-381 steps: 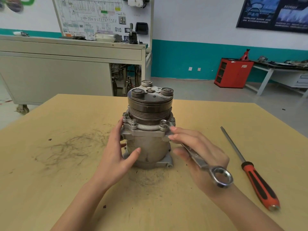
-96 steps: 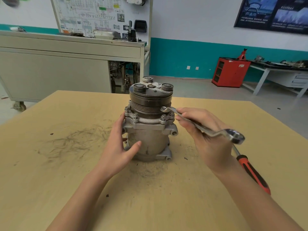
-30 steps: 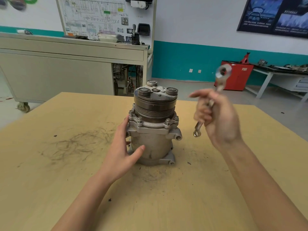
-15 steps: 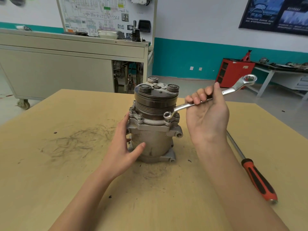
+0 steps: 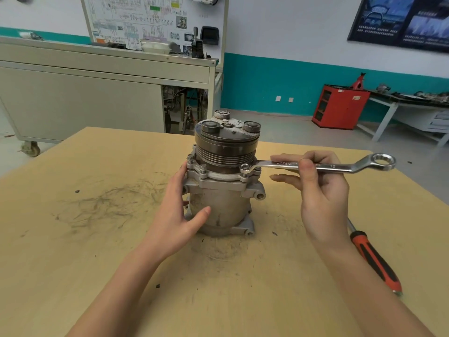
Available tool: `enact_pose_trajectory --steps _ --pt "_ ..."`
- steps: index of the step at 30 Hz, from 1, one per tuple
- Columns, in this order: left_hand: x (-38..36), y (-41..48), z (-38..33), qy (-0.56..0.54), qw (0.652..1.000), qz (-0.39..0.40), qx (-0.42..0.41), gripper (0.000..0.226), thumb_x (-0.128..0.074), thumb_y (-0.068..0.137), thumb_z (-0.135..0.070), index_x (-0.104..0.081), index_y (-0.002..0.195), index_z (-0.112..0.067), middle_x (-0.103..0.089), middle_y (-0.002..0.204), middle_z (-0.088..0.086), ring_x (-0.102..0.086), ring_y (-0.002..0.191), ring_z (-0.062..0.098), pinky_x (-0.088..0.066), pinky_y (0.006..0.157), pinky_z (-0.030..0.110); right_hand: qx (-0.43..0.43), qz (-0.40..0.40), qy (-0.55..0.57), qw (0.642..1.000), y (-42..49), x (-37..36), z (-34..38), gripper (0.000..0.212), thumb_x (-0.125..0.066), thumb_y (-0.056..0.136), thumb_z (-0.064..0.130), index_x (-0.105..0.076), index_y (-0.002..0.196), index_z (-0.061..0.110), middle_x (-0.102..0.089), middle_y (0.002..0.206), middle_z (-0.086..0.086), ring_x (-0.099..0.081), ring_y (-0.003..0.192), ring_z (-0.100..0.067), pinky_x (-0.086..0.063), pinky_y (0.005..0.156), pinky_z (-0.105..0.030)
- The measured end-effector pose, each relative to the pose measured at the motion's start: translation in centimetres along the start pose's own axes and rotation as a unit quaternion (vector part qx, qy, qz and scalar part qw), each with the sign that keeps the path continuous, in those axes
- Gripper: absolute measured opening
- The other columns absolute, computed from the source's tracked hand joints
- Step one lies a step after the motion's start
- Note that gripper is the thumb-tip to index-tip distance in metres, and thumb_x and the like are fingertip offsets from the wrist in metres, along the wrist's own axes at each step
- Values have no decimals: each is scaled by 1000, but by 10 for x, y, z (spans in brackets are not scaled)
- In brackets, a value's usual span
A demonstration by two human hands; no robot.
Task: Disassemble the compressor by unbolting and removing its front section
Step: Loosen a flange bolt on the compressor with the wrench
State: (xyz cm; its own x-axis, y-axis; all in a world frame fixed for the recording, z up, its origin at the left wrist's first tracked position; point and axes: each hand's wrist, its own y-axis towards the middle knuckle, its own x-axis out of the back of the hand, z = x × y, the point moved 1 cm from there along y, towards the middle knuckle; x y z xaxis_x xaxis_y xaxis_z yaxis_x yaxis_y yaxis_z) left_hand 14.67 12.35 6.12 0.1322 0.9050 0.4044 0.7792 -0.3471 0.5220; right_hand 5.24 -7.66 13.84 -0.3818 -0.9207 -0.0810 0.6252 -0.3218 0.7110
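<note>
The compressor stands upright in the middle of the wooden table, with its dark grooved pulley section on top and bolts around the flange. My left hand rests against the left side of the grey body, thumb across the front. My right hand holds a silver ring wrench by its shaft, thumb curled over it. The wrench lies nearly level, and its small ring end sits on a flange bolt at the front right.
A screwdriver with a red and black handle lies on the table to the right, partly behind my right forearm. Beyond the table stand a grey wheeled workbench, a red cabinet and a side bench.
The wrench swung from upright in the air down onto the front-right flange bolt, and its handle has now dropped to nearly level. My left hand stayed on the compressor body.
</note>
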Motion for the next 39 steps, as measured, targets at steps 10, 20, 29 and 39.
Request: enact_pose_trajectory --steps 10,20,29,39 --pt "0 0 3 10 1000 5 -8 92 -69 85 -29 0 131 -68 -16 135 -45 -33 125 -8 -32 86 -5 53 -35 39 997 -20 -9 -12 9 -43 98 12 -48 95 19 -70 97 -5 -71 81 -24 -56 72 -30" --pt "2 0 -3 27 999 7 -18 82 -55 72 -60 2 127 -76 -12 131 -57 -34 129 -7 -39 103 25 -322 136 176 920 87 2 -46 22 -34 99 12 -50 85 7 -67 69 -8 -63 53 -19 -50 47 -23" --pt "0 0 1 27 999 2 -18 86 -61 77 -49 2 130 -74 -11 132 -56 -33 125 -13 -37 93 11 -122 -24 236 964 78 6 -16 44 -40 100 21 -70 68 14 -71 72 -6 -66 59 -12 -53 55 -18" --pt "0 0 0 20 1000 2 -15 86 -61 77 -45 2 127 -75 -10 130 -55 -33 124 -12 -34 90 3 266 81 -227 933 -2 -4 8 27 -57 91 22 -66 93 -4 -68 90 -14 -70 81 -25 -58 66 -39"
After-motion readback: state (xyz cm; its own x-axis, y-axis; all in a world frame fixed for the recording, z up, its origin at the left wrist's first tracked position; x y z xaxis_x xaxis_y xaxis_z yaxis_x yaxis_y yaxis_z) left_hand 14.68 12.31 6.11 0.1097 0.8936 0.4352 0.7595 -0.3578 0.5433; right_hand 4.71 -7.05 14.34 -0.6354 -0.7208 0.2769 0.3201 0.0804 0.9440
